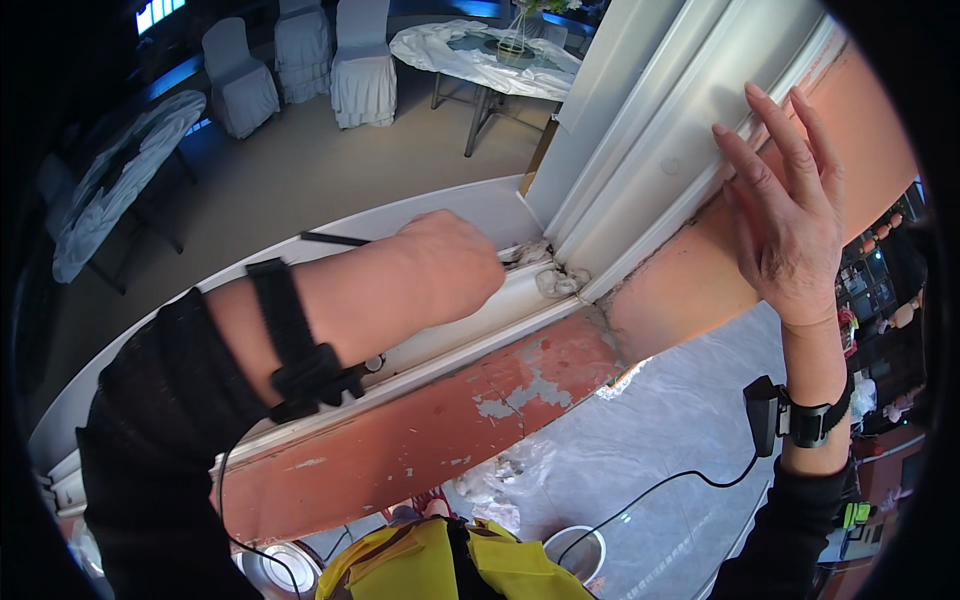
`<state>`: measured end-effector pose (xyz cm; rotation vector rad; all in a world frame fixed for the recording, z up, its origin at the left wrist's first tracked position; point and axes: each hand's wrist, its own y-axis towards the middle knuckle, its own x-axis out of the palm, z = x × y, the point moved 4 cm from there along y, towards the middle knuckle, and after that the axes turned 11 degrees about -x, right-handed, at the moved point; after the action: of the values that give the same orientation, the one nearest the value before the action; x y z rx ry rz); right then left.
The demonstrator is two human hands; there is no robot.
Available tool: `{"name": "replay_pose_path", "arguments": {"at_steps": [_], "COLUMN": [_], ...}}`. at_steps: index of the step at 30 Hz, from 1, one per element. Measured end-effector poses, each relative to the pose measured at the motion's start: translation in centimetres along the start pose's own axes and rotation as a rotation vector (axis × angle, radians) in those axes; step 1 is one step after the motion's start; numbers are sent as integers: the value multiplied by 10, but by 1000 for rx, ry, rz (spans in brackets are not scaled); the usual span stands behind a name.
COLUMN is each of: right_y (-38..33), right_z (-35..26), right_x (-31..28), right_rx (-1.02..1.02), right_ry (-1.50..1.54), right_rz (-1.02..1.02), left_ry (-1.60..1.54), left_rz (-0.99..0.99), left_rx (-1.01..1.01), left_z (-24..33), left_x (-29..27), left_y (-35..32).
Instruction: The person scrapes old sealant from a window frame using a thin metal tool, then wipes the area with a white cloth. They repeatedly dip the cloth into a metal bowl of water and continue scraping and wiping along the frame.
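A white window frame [640, 130] rises from a white sill [470, 330] above peeling red trim [440, 420]. The right hand [785, 215] lies flat and released on the frame. The left hand [450, 265] is clenched at the sill's corner beside a rag [555, 282]; what it grasps is hidden.

No packages, labels or signs, bright blue-white screen [160, 12] glowing at far upper left

Left hand [455, 262] presses rag [552, 280] into window frame [640, 150] corner; right hand [785, 215] braces frame.
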<state>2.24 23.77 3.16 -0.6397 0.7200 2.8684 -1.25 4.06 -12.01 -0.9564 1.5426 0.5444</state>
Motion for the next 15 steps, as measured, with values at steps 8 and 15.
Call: {"name": "replay_pose_path", "arguments": {"at_steps": [8,15], "right_y": [-3,-1], "right_z": [0,0], "right_x": [0,0], "right_rx": [22,13], "right_ry": [-1,-19], "right_rz": [6,6], "left_ry": [13,-43], "left_rz": [6,118], "left_rx": [8,66], "left_z": [-11,3], "left_x": [8,2], "left_y": [-12,34]}}
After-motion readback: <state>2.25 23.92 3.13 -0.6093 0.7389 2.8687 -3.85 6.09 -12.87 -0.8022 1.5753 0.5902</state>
